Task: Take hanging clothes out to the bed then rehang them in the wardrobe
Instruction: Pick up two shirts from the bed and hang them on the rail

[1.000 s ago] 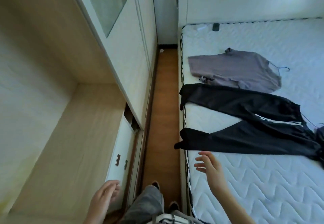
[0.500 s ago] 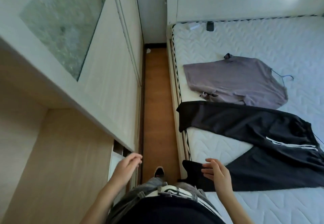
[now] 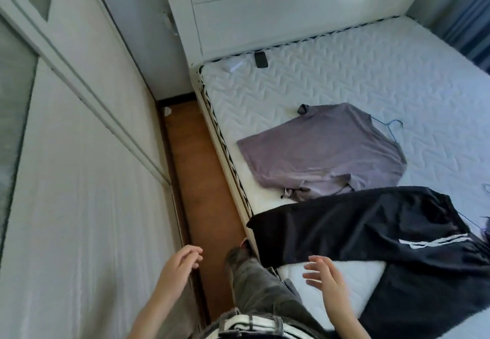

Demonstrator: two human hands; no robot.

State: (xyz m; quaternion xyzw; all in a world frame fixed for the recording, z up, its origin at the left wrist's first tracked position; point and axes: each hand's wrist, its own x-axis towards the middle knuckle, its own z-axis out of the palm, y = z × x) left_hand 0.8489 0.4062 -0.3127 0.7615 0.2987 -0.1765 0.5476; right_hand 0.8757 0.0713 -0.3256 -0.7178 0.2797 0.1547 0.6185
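A mauve-grey T-shirt [image 3: 323, 153] lies flat on the white quilted mattress [image 3: 344, 78], a thin blue hanger [image 3: 389, 125] poking out at its right. Below it lie black track trousers [image 3: 371, 227] with white side stripes, one leg end hanging over the bed's left edge. My right hand [image 3: 323, 280] hovers open over the mattress just in front of the trousers, holding nothing. My left hand [image 3: 177, 267] is open beside the wardrobe door [image 3: 87, 206], empty, near its lower edge.
A narrow strip of brown wooden floor [image 3: 191, 168] runs between wardrobe and bed. A small black device [image 3: 261, 59] lies at the mattress head under the white headboard [image 3: 291, 7]. Blue curtains [image 3: 466, 17] hang at the far right. My leg and foot [image 3: 244, 259] stand on the floor strip.
The view has swung right, away from the open wardrobe compartment toward the bed. My right hand has lifted off the trouser leg end and opened; my left hand stays by the door.
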